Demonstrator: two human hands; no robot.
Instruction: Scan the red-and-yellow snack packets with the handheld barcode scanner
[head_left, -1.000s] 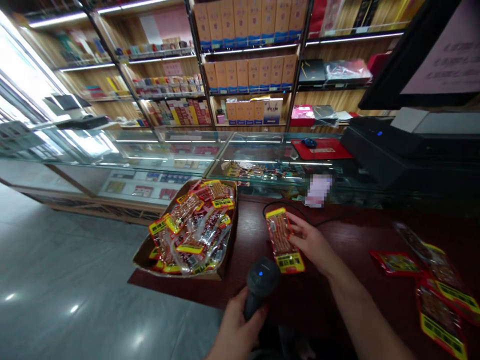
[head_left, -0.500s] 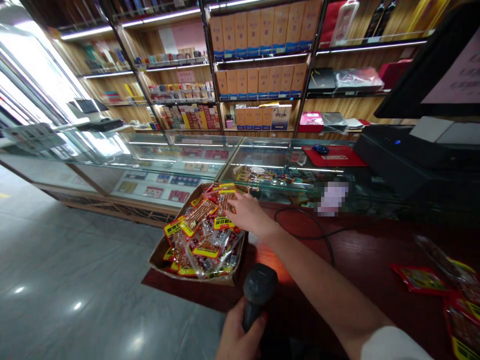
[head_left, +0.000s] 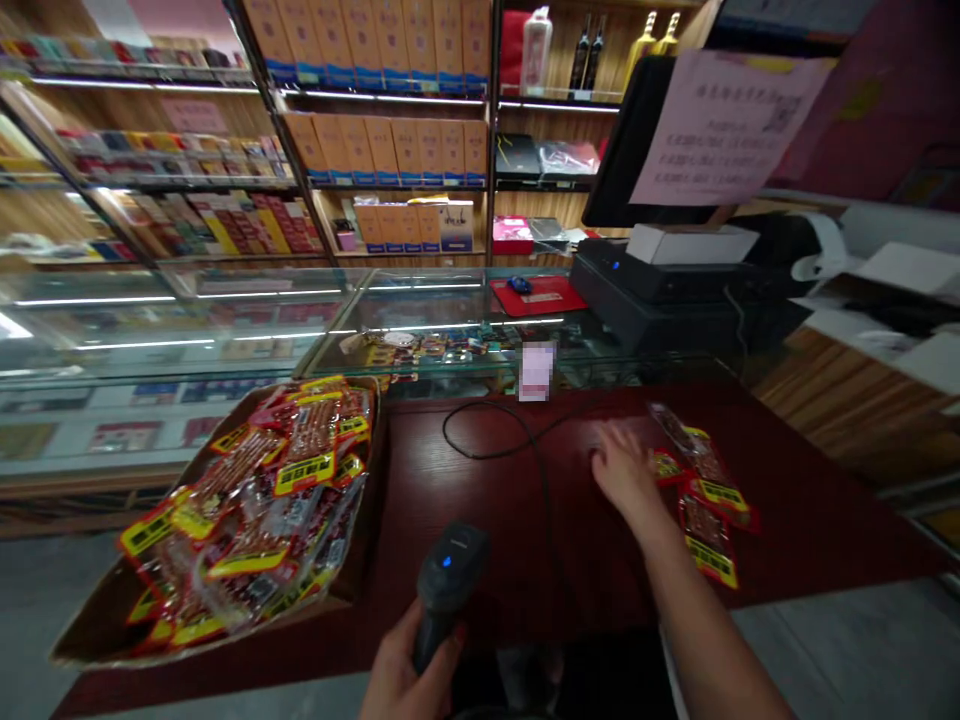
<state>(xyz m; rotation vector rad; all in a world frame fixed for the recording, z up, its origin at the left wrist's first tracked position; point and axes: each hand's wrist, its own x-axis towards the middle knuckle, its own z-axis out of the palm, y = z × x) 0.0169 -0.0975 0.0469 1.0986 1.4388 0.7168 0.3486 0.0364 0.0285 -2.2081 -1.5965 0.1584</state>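
Observation:
My left hand point(head_left: 420, 660) is closed around the handle of a dark barcode scanner point(head_left: 451, 570), which shows a small blue light on top. Over the dark red tabletop, my right hand point(head_left: 624, 465) is stretched out, its fingers spread and partly blurred. Just beside it lies a small red snack packet point(head_left: 666, 466), partly covered by the hand. Further right are more red and yellow snack packets point(head_left: 709, 530). To the left stands an open cardboard box point(head_left: 367, 540) heaped with similar snack packets point(head_left: 255, 510).
A black cable point(head_left: 480, 455) loops across the tabletop point(head_left: 420, 480). Behind is a glass display counter point(head_left: 330, 330) with a red mouse pad point(head_left: 551, 295). A monitor point(head_left: 622, 150) and a black machine point(head_left: 660, 300) stand at the right. Stocked shelves point(head_left: 390, 95) line the back wall.
My right hand has left the box of packets and moved right, to the packets on the tabletop. The view has turned right. The scanner's blue light now shows.

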